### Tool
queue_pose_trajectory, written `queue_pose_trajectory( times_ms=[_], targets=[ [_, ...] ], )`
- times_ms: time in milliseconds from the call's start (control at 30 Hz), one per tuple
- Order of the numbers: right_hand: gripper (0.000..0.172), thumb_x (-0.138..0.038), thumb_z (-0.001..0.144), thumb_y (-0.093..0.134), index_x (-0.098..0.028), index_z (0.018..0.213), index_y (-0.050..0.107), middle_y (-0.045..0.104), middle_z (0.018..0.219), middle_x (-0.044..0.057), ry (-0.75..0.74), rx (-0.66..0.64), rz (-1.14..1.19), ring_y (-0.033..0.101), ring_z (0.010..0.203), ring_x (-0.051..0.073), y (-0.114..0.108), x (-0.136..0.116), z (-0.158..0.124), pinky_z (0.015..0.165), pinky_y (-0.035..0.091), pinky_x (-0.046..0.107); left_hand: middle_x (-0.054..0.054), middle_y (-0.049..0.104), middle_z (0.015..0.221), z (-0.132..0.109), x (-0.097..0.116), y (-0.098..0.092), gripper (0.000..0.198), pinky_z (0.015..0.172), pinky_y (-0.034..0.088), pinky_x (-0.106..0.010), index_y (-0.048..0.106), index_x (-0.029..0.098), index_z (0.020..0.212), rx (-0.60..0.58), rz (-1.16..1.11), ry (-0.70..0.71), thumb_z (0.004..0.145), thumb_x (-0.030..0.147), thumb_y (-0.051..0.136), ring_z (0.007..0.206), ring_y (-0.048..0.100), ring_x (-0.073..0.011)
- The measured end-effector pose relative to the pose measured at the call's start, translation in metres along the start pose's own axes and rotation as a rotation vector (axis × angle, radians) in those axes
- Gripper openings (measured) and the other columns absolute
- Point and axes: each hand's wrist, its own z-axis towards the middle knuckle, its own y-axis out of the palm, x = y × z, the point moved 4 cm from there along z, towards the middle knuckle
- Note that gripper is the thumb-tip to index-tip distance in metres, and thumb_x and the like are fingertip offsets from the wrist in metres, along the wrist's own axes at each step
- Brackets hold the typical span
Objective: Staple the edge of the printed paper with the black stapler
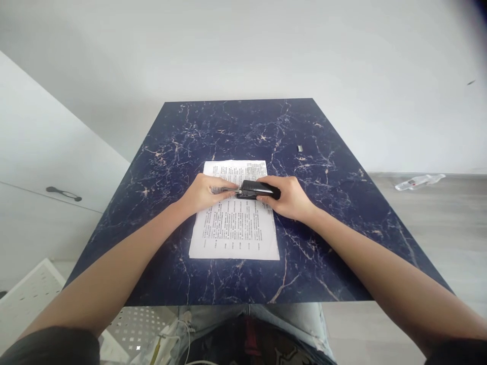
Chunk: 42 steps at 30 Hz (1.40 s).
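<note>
A black stapler (262, 188) is held over a stack of printed white paper (238, 223) on the dark blue marbled table (243, 126). My right hand (287, 196) wraps round its right end, thumb below and fingers above. At the stapler's left end, my left hand (207, 193) has its thumb and fingertips closed in a pinch at the metal part. What lies between those fingertips is too small to make out. Further back to the right lies a small silvery piece (300, 148), apart from both hands.
A pale wall (236, 50) stands behind the table. On the floor at the right lies a clear plastic package (418, 181). A white cabinet with a dark handle (64, 193) is at the left, and a white perforated panel (30, 294) is low at the left.
</note>
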Motion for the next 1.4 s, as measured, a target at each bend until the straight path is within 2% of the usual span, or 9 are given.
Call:
queue_pose_trajectory(
  times_ms=[300, 433, 600, 833, 1033, 1233, 1400],
  targets=[
    [0.032, -0.023, 0.085, 0.072, -0.025, 0.117, 0.075, 0.081, 0.102, 0.002, 0.029, -0.015, -0.006, 0.076, 0.086, 0.023, 0.000, 0.001, 0.000, 0.081, 0.058, 0.039, -0.004, 0.083, 0.106, 0.001, 0.002, 0.001, 0.020, 0.086, 0.069, -0.038, 0.084, 0.028, 0.109, -0.043, -0.013, -0.030, 0.089, 0.026, 0.080, 0.092, 0.081, -0.0223],
    [0.031, -0.025, 0.086, 0.071, -0.022, 0.117, 0.074, 0.081, 0.101, 0.004, 0.037, -0.033, -0.011, 0.075, 0.085, 0.023, -0.002, -0.001, 0.001, 0.078, 0.057, 0.038, -0.006, 0.083, 0.105, 0.001, 0.001, 0.002, 0.022, 0.077, 0.068, -0.037, 0.084, 0.028, 0.112, -0.067, 0.014, -0.104, 0.091, 0.032, 0.078, 0.083, 0.080, -0.0209],
    [0.030, -0.024, 0.087, 0.070, -0.022, 0.116, 0.073, 0.081, 0.103, 0.004, 0.026, -0.035, 0.005, 0.075, 0.086, 0.023, -0.003, -0.003, 0.002, 0.078, 0.056, 0.037, -0.006, 0.084, 0.098, 0.001, 0.002, 0.000, 0.021, 0.067, 0.064, -0.036, 0.085, 0.029, 0.109, -0.034, 0.012, -0.134, 0.089, 0.035, 0.080, 0.072, 0.077, -0.0195],
    [0.028, -0.026, 0.088, 0.072, -0.021, 0.115, 0.073, 0.080, 0.102, 0.004, -0.002, -0.029, 0.022, 0.075, 0.084, 0.022, -0.002, -0.001, 0.001, 0.077, 0.055, 0.035, -0.005, 0.084, 0.104, 0.001, 0.001, 0.001, 0.020, 0.081, 0.068, -0.039, 0.085, 0.031, 0.106, -0.025, -0.001, -0.111, 0.088, 0.037, 0.082, 0.088, 0.081, -0.0231],
    [0.029, -0.024, 0.086, 0.072, -0.021, 0.115, 0.074, 0.080, 0.103, 0.004, 0.008, -0.027, 0.024, 0.074, 0.085, 0.021, -0.002, 0.001, 0.002, 0.079, 0.055, 0.035, -0.004, 0.083, 0.107, 0.003, 0.005, 0.001, 0.017, 0.092, 0.069, -0.039, 0.085, 0.030, 0.106, -0.035, -0.003, -0.043, 0.090, 0.032, 0.080, 0.097, 0.081, -0.0225],
    [0.028, -0.027, 0.086, 0.075, -0.021, 0.114, 0.076, 0.080, 0.099, 0.003, 0.026, -0.034, 0.073, 0.073, 0.081, 0.021, -0.006, 0.004, 0.002, 0.076, 0.054, 0.036, -0.004, 0.082, 0.116, 0.000, 0.002, -0.005, 0.026, 0.097, 0.067, -0.040, 0.081, 0.032, 0.118, -0.141, 0.028, 0.133, 0.094, 0.027, 0.074, 0.104, 0.080, -0.0215],
    [0.027, -0.029, 0.086, 0.076, -0.020, 0.112, 0.077, 0.079, 0.102, 0.005, 0.042, -0.049, 0.141, 0.073, 0.083, 0.021, -0.013, 0.008, 0.003, 0.073, 0.054, 0.035, -0.002, 0.080, 0.122, -0.002, -0.008, -0.016, 0.033, 0.100, 0.067, -0.042, 0.078, 0.036, 0.123, -0.228, -0.098, 0.080, 0.095, 0.021, 0.071, 0.111, 0.078, -0.0223]
  ],
)
